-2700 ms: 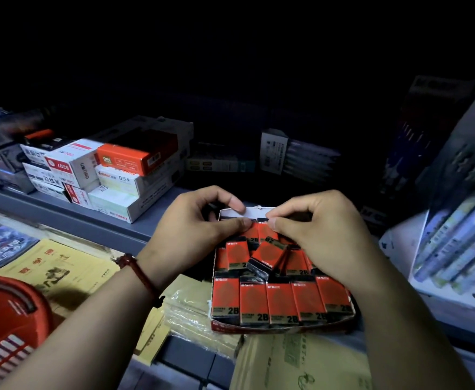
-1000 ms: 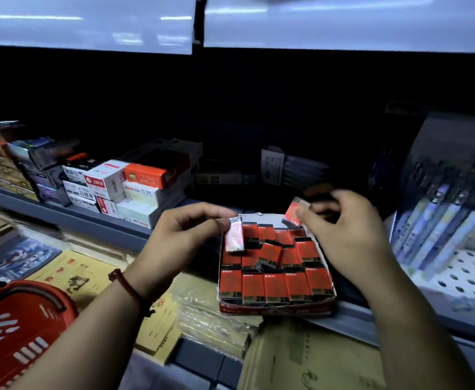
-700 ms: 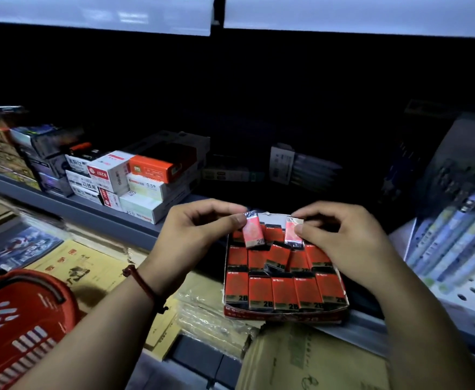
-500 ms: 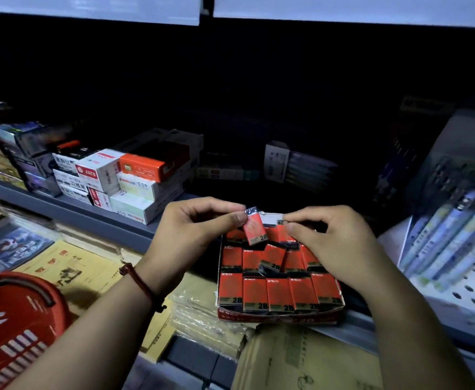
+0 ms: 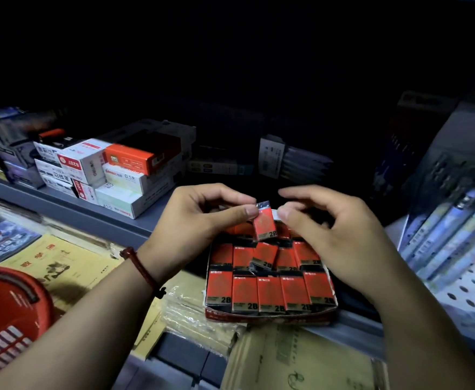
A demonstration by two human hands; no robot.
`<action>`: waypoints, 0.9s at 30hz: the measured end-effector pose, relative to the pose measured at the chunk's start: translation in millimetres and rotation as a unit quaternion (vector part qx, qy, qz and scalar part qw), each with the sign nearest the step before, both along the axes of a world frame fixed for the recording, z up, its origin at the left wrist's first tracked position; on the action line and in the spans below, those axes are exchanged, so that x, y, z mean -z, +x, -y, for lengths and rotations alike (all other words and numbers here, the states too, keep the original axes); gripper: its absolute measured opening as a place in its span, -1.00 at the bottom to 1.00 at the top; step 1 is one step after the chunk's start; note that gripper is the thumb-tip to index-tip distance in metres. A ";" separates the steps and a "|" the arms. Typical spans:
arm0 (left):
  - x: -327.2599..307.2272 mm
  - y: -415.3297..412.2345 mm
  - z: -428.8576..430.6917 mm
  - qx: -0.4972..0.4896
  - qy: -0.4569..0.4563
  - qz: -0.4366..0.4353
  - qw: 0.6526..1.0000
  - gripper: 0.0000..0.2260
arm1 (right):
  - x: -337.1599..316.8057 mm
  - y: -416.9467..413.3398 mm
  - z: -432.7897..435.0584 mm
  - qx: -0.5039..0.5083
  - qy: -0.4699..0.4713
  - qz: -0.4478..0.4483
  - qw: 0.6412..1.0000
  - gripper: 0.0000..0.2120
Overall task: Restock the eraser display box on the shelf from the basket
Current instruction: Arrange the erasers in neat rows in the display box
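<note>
Just left hand point(image 5: 199, 220) pinching glossy rect. eraser point(image 5: 264, 225), cardboard display box point(image 5: 270, 315)

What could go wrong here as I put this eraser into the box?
1. The eraser is pinched only at its top corner by the left hand; the right hand looks empty, so it could slip and fall.
2. One eraser in the middle row already lies tilted over its neighbours, so a new one may sit crooked.
3. The display box sits at the shelf's front edge; pressing down might tip it.
</note>
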State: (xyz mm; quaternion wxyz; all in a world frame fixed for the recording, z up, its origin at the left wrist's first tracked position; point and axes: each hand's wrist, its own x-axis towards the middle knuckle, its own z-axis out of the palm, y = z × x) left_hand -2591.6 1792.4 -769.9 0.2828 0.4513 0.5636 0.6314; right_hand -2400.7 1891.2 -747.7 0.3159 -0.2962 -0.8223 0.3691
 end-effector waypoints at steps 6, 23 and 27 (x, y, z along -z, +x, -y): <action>-3.1 4.9 3.1 0.018 0.000 -0.064 0.998 -0.82 | 0.2 -3.4 3.6 -0.028 -0.016 -0.021 0.999 -0.81; 3.1 -10.0 19.0 0.138 -0.094 -0.175 0.970 -0.68 | 13.1 2.8 -18.9 0.115 0.023 0.097 0.988 -0.81; 3.2 -10.4 19.8 0.140 -0.104 -0.169 0.970 -0.67 | 17.0 2.6 -20.4 0.123 0.024 0.103 0.987 -0.83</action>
